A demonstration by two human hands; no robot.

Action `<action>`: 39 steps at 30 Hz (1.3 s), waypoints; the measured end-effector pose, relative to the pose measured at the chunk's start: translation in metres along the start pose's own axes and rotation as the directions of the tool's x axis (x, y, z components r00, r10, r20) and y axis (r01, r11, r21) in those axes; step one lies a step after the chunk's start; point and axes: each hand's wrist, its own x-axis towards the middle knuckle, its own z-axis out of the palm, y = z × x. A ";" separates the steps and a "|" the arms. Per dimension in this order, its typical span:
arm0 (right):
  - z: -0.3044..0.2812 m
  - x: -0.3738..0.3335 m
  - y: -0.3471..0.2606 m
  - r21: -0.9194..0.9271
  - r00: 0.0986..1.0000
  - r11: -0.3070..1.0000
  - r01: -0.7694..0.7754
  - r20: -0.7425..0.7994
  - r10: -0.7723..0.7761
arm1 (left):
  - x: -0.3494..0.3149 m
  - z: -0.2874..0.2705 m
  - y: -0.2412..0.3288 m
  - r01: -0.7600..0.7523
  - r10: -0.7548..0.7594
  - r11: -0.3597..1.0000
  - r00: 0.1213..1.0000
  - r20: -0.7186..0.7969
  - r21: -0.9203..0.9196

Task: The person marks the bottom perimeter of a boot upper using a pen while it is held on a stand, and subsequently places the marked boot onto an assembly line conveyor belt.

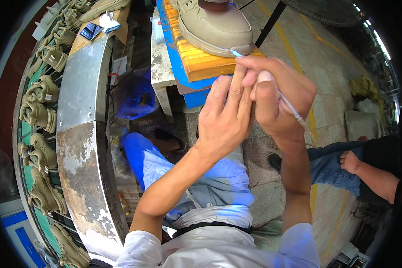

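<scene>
A beige shoe [214,27] rests on a yellow ridged block [210,62], its toe turned toward the right. My right hand [281,94] is closed around a slim pen [291,107] with a clear barrel. The pen's pale blue tip is at the lower edge of the shoe's toe, by the sole; whether it touches cannot be told. My left hand [225,111] holds nothing; its fingers are stretched forward, with the fingertips against my right hand below the shoe.
A blue board [194,96] lies under the block, on a worn white stand [161,58]. At left, a metal ledge [82,85] borders a green conveyor [31,178] with several beige shoes. A phone [91,31] lies at the far left. A fan [326,11] and a person's arm [375,176] are at right.
</scene>
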 end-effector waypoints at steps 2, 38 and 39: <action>0.000 0.002 -0.001 0.056 0.998 0.996 -0.065 -0.006 0.065 | 0.002 -0.007 -0.008 -0.005 0.005 1.000 1.000 -0.029 0.009; 0.101 0.035 0.098 -0.099 0.993 0.994 0.038 -0.103 -0.048 | 0.026 -0.038 -0.235 0.464 -0.462 0.885 0.886 -0.048 0.045; 0.090 0.031 0.097 -0.124 0.995 0.992 0.006 -0.094 -0.017 | 0.023 -0.036 -0.244 0.502 -0.502 0.865 0.865 -0.012 -0.012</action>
